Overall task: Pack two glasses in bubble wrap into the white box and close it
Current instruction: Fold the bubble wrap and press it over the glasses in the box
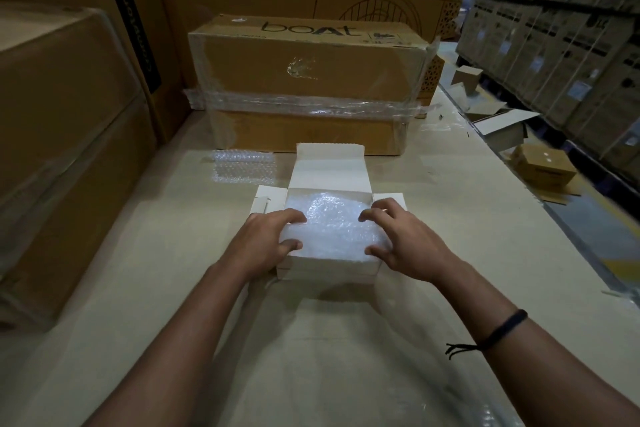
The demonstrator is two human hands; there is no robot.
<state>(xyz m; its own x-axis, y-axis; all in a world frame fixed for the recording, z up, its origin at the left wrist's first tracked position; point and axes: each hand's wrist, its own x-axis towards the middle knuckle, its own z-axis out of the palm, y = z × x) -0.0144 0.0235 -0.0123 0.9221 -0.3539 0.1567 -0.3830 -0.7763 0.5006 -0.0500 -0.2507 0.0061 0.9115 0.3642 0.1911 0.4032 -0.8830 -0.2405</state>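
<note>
White box [327,263] sits on the worktop [346,350], centre, toward the far edge. Lid flap [330,168] stands up, side flaps splayed out. Bubble-wrap bundle [334,230] fills the box and bulges a little above the rim; the glasses inside can't be made out. Left hand [266,241] and right hand [401,239]: fingers and thumb curled round the bundle's ends. Judged: packing nearly done. Left to do: press it down, fold the flaps, close the lid.

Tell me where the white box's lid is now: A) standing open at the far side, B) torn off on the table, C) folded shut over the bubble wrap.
A: the lid stands upright behind the white box, leaving the bubble wrap exposed.
</note>
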